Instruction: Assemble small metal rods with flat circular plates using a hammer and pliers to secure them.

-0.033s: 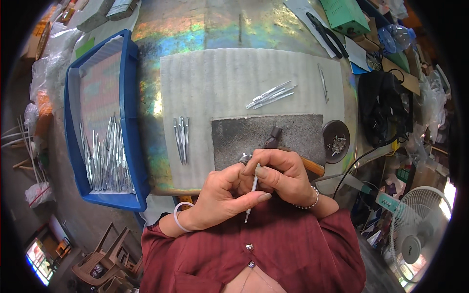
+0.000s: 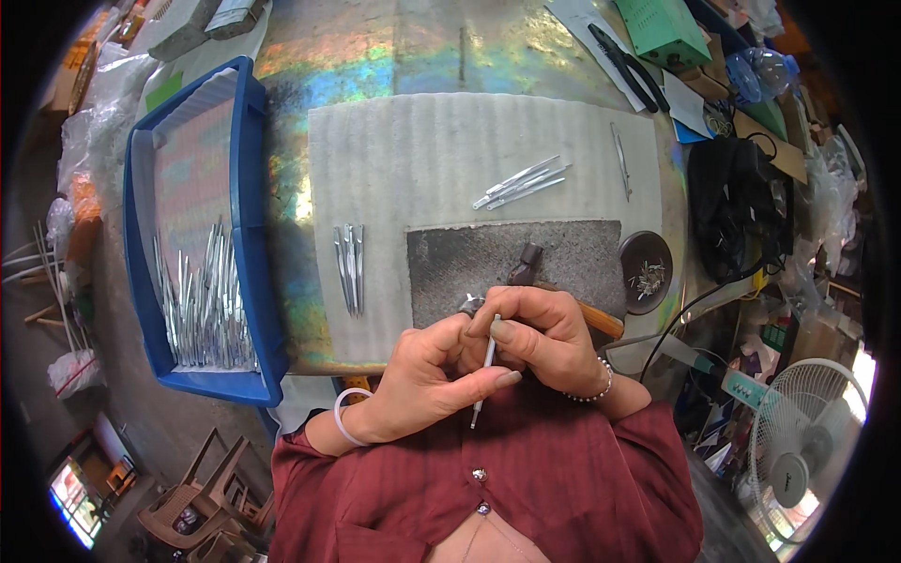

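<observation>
Close in front of my chest, both hands are closed on one slim silvery metal tool (image 2: 477,413), slanted with its lower end sticking out below my left thumb. My left hand (image 2: 418,380) presses it along its length with the thumb. My right hand (image 2: 540,338) pinches its upper end between thumb and fingers; that end is partly hidden. Just beyond the hands, a hammer (image 2: 528,263) with a wooden handle lies on a dark, rough plate (image 2: 450,253). A small shiny metal piece (image 2: 471,303) shows beside my fingertips; its kind I cannot make out.
A blue tray (image 2: 272,310) full of slim metal tools stands at left. Small groups of similar tools (image 2: 349,267) lie on the white foam sheet (image 2: 375,141). A dark round dish (image 2: 627,272) holds metal bits. Pliers (image 2: 629,70) lie far right; a fan (image 2: 793,479) stands near right.
</observation>
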